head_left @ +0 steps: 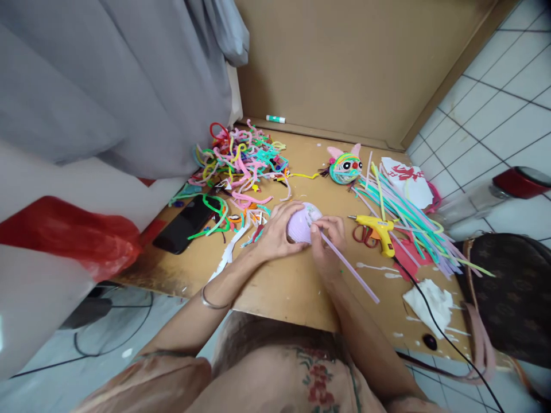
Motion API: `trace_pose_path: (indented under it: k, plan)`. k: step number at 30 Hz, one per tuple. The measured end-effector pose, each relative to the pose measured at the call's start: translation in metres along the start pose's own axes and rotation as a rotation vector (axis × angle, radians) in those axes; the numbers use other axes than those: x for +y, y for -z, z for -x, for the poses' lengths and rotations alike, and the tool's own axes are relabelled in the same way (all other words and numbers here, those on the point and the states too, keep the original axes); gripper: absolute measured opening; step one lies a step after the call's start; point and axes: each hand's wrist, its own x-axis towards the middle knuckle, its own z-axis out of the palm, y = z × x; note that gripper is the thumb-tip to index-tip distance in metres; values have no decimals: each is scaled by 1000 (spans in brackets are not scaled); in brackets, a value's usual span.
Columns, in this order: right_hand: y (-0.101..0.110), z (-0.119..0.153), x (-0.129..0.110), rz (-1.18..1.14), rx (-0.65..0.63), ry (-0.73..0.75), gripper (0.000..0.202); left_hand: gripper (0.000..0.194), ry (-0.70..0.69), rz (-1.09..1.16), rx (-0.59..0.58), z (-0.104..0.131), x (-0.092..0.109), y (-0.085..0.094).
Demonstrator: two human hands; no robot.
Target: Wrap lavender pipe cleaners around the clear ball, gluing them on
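My left hand [280, 232] is closed around the left side of a lilac ball [300, 225] that looks covered in coiled strands, with a patch of another colour near its top right. With thumb and fingers pinched, my right hand [327, 236] grips a lilac pipe cleaner [350, 268] close to the ball's right side. One end of the pipe cleaner meets the ball and the long rest of it slants down to the right. Just right of that hand lies a yellow glue gun [381, 231], over a pair of scissors [364, 236].
Tangled coloured pipe cleaners [245, 158] heap at the back left, near a black phone [185, 225]. A striped ball with ears and eyes [345, 166] sits behind. Straight pipe cleaners [404, 212], a crumpled tissue [430, 304] and a brown bag [512, 292] occupy the right; the glue gun's cord [434, 324] trails over the edge.
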Motion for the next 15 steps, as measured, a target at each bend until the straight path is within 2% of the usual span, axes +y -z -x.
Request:
trace_pose_path:
  k: [15]
  plan:
    - [0, 0, 2, -28, -46, -42, 10, 74, 10, -4, -12, 0, 0, 1]
